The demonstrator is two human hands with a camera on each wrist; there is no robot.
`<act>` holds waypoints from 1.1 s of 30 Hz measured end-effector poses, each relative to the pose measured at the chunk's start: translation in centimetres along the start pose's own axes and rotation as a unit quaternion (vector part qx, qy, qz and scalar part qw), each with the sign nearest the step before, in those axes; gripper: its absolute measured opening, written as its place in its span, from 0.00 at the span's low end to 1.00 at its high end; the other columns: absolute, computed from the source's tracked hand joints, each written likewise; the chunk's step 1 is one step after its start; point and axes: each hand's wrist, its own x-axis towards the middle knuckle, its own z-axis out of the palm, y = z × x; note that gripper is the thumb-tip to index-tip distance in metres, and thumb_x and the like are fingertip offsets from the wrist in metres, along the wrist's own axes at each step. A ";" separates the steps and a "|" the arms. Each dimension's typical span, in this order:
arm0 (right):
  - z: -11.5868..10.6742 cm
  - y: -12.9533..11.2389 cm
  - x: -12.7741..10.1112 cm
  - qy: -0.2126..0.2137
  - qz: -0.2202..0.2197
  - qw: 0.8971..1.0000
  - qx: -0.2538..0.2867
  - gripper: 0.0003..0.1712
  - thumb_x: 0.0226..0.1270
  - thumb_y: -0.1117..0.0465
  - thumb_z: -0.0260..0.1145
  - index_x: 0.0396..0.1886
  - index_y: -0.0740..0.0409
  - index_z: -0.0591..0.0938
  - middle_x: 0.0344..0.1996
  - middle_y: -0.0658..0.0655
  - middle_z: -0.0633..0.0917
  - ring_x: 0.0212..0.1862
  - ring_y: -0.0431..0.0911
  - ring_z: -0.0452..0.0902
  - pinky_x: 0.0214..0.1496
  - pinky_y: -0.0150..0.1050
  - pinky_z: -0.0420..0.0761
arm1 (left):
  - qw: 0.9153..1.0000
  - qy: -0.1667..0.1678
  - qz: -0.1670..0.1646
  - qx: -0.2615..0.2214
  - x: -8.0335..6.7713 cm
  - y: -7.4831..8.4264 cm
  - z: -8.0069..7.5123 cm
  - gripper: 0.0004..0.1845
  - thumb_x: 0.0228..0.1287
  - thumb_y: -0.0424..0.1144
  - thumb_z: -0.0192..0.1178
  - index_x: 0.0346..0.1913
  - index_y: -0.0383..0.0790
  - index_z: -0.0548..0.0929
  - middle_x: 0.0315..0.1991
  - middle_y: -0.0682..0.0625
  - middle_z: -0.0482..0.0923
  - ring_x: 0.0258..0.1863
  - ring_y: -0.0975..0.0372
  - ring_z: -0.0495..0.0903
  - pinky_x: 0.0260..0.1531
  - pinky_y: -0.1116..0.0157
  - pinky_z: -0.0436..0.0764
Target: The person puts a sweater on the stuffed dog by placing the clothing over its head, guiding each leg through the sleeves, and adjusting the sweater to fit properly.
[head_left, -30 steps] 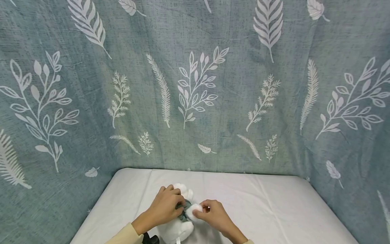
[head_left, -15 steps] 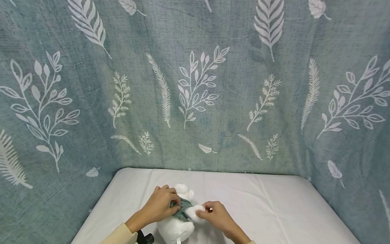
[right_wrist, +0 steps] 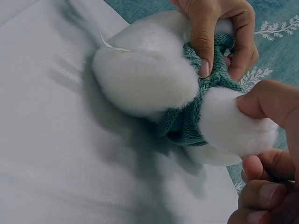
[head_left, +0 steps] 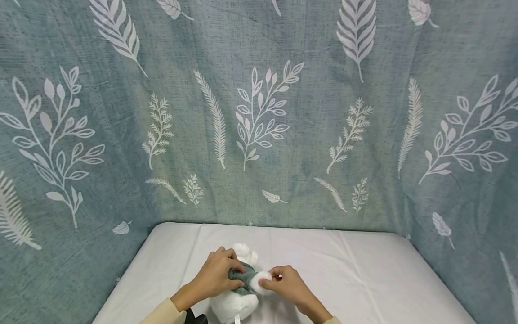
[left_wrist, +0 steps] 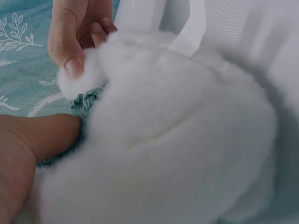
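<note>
Both gripping, left hand [head_left: 216, 273] on teal knit [right_wrist: 187, 122], right hand [head_left: 290, 286] on round fluffy limb [right_wrist: 224, 120]

A white worktop [head_left: 364, 270] with a faintly creased surface has rounded far corners. Blue-green fabric [head_left: 299, 193] hangs behind the worktop and along its left and right sides, printed with pale leaves [head_left: 273, 196] and sprigs [head_left: 263, 114].

"What have you there?"
"A white, fluffy plush toy [head_left: 232, 306]; it rests on the white table [head_left: 348, 283], its head end [head_left: 243, 252] away from me; my right hand [head_left: 289, 285] pinches one limb [right_wrist: 233, 121]."
"And it wears?"
"A green knitted garment [right_wrist: 187, 128]; it is wrinkled round the upper body."
</note>
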 end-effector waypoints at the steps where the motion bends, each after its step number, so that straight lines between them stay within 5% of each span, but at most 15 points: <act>1: 0.0 0.1 0.0 0.002 0.003 1.000 -0.001 0.17 0.63 0.49 0.77 0.29 0.57 0.86 0.25 0.47 0.78 0.30 0.43 0.68 0.30 0.34 0.70 | 1.000 -0.003 0.001 0.002 0.0 0.0 0.0 0.11 0.50 0.49 0.82 0.38 0.58 0.92 0.36 0.65 0.74 0.32 0.69 0.63 0.34 0.65 0.64; 12: -0.6 0.7 -0.2 -0.026 0.027 0.999 0.038 0.17 0.66 0.52 0.75 0.25 0.56 0.80 0.24 0.46 0.75 0.31 0.43 0.67 0.32 0.36 0.68 | 1.000 0.003 0.008 0.028 -0.1 -0.3 0.0 0.06 0.55 0.42 0.78 0.33 0.59 0.92 0.35 0.65 0.74 0.32 0.69 0.63 0.33 0.64 0.63; 25: -1.2 0.8 -0.6 -0.063 0.053 0.997 0.003 0.17 0.66 0.46 0.74 0.32 0.54 0.84 0.26 0.48 0.75 0.34 0.46 0.68 0.36 0.41 0.67 | 0.993 0.007 0.011 -0.117 -0.1 -0.1 0.5 0.08 0.71 0.51 0.67 0.44 0.55 0.89 0.41 0.64 0.73 0.39 0.66 0.65 0.41 0.64 0.71; 33: -1.2 1.0 -1.2 -0.054 0.030 0.998 -0.019 0.14 0.67 0.48 0.74 0.36 0.54 0.86 0.27 0.48 0.75 0.35 0.45 0.68 0.34 0.38 0.68 | 0.990 0.013 0.006 -0.141 -0.4 -0.2 0.6 0.19 0.65 0.61 0.68 0.51 0.54 0.88 0.47 0.62 0.71 0.45 0.63 0.63 0.43 0.63 0.72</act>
